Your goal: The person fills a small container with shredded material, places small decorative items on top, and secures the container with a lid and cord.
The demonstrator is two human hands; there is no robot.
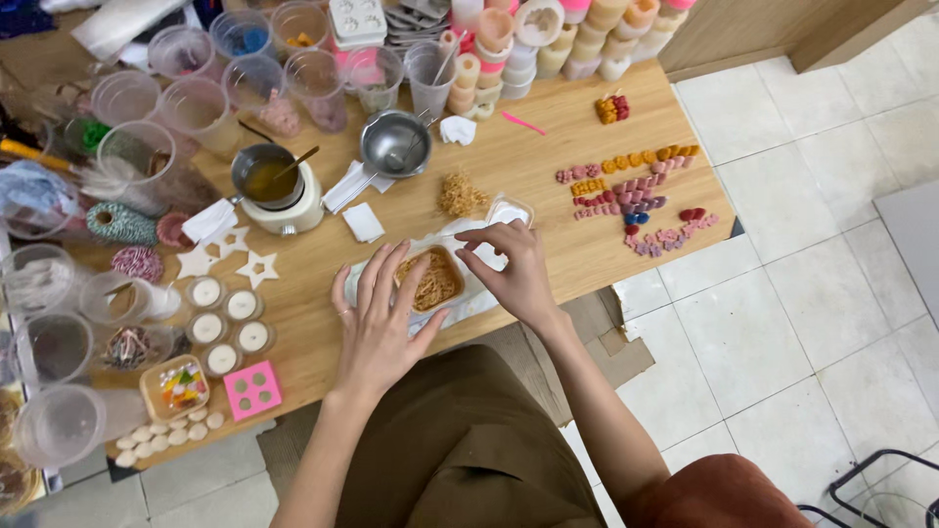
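Loosely, the small clear tub of tan shredded fibre (430, 281) is cupped by the left hand (377, 323), fingers spread and open along its near rim. Just beyond it, the right hand (511, 269) is curled, fingertips (468, 246) pinched over the white paper (484, 256); whether anything is pinched cannot be told. Bare wooden table (528, 156) lies beyond both hands, and its edge runs close under the wrists.
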